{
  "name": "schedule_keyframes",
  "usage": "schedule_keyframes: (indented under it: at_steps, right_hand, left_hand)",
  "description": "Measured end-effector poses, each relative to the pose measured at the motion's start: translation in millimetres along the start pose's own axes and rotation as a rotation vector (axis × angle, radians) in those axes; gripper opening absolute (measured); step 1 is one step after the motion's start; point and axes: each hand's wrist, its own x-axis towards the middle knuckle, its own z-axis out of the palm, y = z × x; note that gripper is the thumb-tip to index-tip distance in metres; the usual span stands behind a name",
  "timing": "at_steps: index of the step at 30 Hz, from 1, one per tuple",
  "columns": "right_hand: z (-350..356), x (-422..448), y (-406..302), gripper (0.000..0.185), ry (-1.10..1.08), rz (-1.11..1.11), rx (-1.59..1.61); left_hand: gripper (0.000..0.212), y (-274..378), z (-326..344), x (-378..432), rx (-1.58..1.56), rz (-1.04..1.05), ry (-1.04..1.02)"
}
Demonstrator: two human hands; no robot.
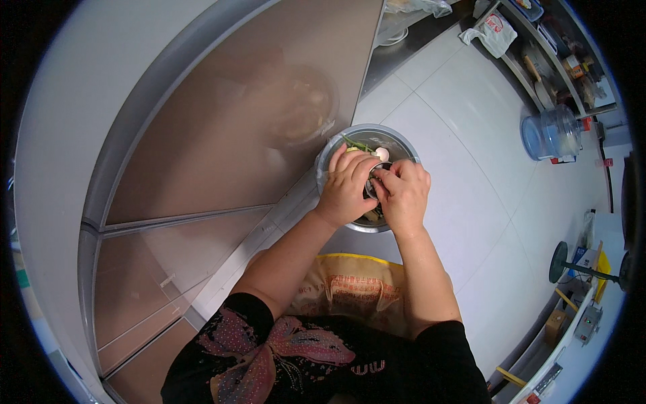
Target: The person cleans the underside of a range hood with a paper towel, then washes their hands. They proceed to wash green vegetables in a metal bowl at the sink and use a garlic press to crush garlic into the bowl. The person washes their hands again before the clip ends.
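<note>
Both of my hands meet above a round waste bin (412, 149) with a metal-looking rim. My left hand (348, 184) is closed around a small round metal cup (370, 192), which looks like a sink strainer. From the other side, my right hand (404, 194) reaches over the cup's rim, its thumb and a finger at the opening. Dark and green scraps show inside the cup; whether my right fingers pinch any is hidden. In the bin lie a piece of eggshell (382, 154), green stems (355, 143) and other food scraps, partly covered by my hands.
A brown glossy refrigerator door (217, 136) rises close on the left. White floor tiles (454, 151) extend to the right, with a large blue water bottle (550, 134) by a metal shelf rack (522, 81). A printed apron or sack (353, 285) covers my lap.
</note>
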Motion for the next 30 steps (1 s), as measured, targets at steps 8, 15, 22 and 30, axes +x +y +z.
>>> schedule_keyframes:
  at_steps: [8,15,22,30]
  right_hand:
    - [4.4,-0.3,0.3,0.014,-0.029,-0.019,-0.007]
    - [-9.7,4.1,22.1,0.012,0.08,0.216,0.183]
    - [-1.9,-11.4,30.7,0.022,-0.082,0.221,-0.05]
    - [1.0,-2.5,-6.6,0.02,-0.022,0.032,0.06]
  left_hand:
    - [0.067,0.2,0.5,-2.5,0.006,-0.01,-0.02]
    - [0.077,-9.8,-10.1,-1.9,0.025,-0.115,0.029]
    - [0.078,-17.1,-16.9,-0.5,0.076,-0.118,0.063]
    - [0.066,-3.6,-10.0,-1.7,0.093,-0.028,0.01]
